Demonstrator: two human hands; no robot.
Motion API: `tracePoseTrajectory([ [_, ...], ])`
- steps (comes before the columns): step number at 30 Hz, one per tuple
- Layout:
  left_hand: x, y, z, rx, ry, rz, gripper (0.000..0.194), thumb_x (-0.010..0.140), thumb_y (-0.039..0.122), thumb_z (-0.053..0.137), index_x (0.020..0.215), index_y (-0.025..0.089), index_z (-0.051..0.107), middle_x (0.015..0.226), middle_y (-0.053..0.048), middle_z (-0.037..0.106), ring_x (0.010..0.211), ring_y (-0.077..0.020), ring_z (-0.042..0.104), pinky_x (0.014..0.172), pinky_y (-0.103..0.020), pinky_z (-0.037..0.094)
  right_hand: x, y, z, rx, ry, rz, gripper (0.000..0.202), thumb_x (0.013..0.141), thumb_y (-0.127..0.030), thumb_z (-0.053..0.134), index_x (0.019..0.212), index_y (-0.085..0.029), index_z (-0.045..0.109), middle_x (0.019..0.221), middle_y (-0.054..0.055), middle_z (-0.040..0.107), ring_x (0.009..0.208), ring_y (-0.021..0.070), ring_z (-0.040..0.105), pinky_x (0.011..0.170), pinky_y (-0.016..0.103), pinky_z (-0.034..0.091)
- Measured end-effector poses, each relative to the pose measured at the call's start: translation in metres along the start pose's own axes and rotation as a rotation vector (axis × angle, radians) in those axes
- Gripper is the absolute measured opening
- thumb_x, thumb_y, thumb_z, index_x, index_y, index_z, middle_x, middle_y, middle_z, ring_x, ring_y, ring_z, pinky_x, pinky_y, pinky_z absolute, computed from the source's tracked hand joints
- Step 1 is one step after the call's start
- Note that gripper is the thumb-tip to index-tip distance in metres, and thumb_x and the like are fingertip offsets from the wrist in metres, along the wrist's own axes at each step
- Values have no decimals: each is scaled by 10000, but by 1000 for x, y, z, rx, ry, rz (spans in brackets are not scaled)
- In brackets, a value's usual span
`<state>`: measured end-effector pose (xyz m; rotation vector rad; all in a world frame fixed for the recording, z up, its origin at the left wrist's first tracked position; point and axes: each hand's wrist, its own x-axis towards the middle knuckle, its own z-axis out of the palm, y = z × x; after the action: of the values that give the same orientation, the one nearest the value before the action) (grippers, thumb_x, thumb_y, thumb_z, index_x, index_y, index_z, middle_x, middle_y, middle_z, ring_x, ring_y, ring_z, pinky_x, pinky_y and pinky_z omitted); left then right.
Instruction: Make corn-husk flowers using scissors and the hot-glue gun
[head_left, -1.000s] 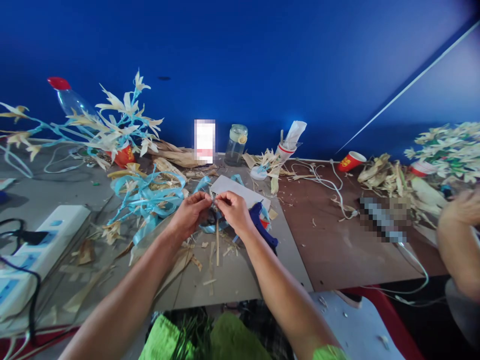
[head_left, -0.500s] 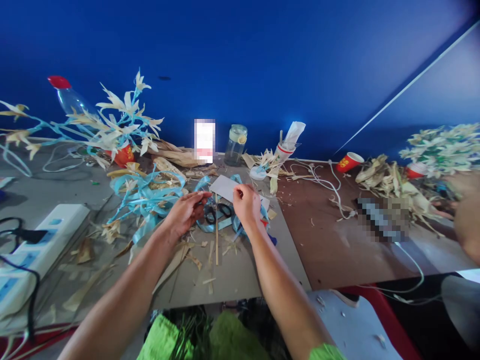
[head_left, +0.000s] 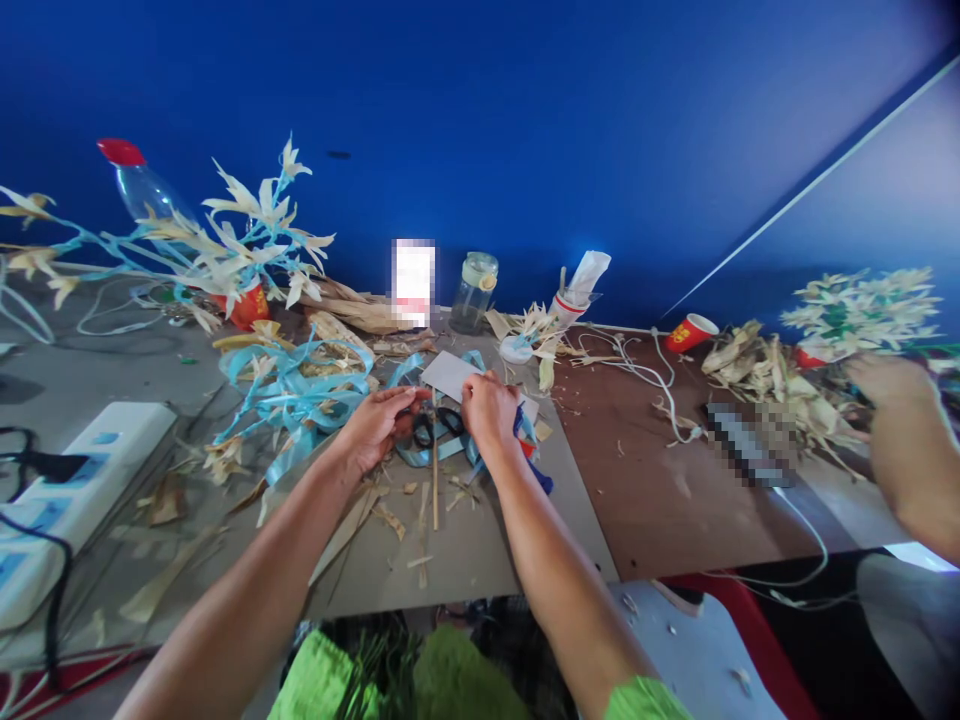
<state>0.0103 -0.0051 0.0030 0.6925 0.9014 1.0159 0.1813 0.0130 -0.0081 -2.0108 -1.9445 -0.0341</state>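
My left hand (head_left: 381,428) is closed, thumb and fingertips pressed together; whatever lies in the pinch is too small to name. Opposite it, my right hand (head_left: 491,408) has its fingers curled in over a white card (head_left: 450,374), and its grip is hidden. Black-handled scissors (head_left: 424,432) lie between the two hands, beside a thin upright-looking stick (head_left: 435,480) on the grey board. To the left of my left hand spreads a tangle of light blue ribbon (head_left: 300,385) with pale husk flowers.
A white power strip (head_left: 97,480) lies at the left. Behind stand a husk-flower arrangement (head_left: 247,225), a clear jar (head_left: 474,290) and a paper cup (head_left: 568,308). At right are a red cup (head_left: 691,332), dried husks (head_left: 780,375), cables and another person's arm (head_left: 907,440).
My right hand has turned knuckles-up and shifted slightly left over the card. My left fingertips have drawn together. The other person's arm has reached further in from the right.
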Motion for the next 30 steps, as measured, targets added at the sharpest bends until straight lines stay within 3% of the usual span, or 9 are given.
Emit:
tracePoseTrajectory([
  [13,-1,4,0,-31,18,16,236,669,241,693,821,60,685,581,18,480,373,2,292,354,-158,194,-5,-2,-6,-21,-18,9,169,793,-245,536,790,-204,699,906,104,660,970,272,524,890,429,269],
  [16,1,4,-3,-40,14,25,240,667,226,694,839,60,676,588,22,477,371,6,283,351,-155,193,-5,-3,-11,59,7,29,203,808,-231,519,910,-217,695,983,90,643,994,261,508,882,407,275],
  [20,2,5,-8,-72,12,56,247,666,215,704,868,83,655,578,53,438,368,12,265,351,-140,209,-6,-3,-14,197,143,44,264,833,-196,480,1017,-236,665,1061,71,631,1025,245,497,914,406,241],
  [23,1,7,-10,-87,19,73,251,670,212,706,885,98,641,590,59,440,375,13,269,358,-134,237,-7,-2,-13,284,204,45,266,839,-177,458,1000,-220,666,1045,74,643,1013,232,511,914,392,240],
  [30,1,8,-8,-101,16,75,225,678,226,703,848,104,621,555,58,439,363,1,270,348,-142,236,-3,4,-11,407,200,70,250,845,-180,437,932,-204,670,949,63,672,897,192,557,870,344,284],
])
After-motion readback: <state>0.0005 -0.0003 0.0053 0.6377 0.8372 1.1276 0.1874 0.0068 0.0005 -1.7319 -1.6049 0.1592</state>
